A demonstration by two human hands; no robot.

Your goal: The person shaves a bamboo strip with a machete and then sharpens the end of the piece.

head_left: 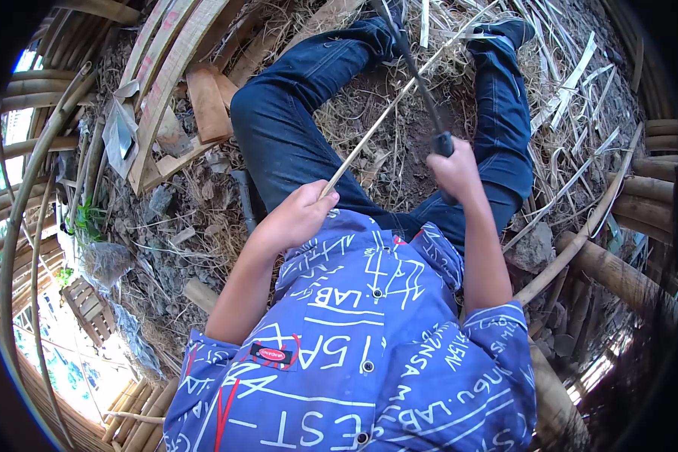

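The thin pale strip [384, 117] runs from your left hand [297, 215], just left of the frame's middle, up to the top right. Your left fingers are closed around its lower end. Your right hand [457, 172], right of the middle, is wrapped around the black handle [444, 145] of a long dark blade [422, 87], which slants up to the top edge and crosses the strip in the view.

Your jeans-clad legs [286, 143] spread toward the top of the frame, over bare brown soil [422, 162] littered with dry straw and slivers [572, 90]. At upper left, long wooden boards [162, 83] lean beside a short reddish block [209, 104]. Crumpled plastic [105, 264] and a small green plant [89, 218] sit at left. A grey stone [531, 247] lies at right, near thick bamboo poles [614, 275]. Curved bamboo rails [19, 196] line the left side, with bright daylight between them.
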